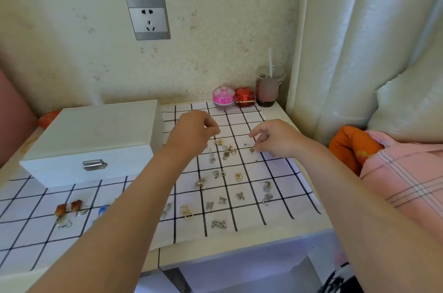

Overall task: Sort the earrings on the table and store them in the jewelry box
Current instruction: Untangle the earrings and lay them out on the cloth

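Forearms stretched across checked cloth (275,173). Left hand (199,129) bunched at fingertips, anything held too small to tell; right hand (273,137) curled just above scattered earrings (225,155), grip unclear. White jewelry box (96,139) at left, lid down. Cup (267,91) behind, holding pinkish drink.

One white wooden jewelry box (96,139), two brown drop earrings (61,209), roughly twenty small metal earrings (238,176), one pink domed jar (223,97).
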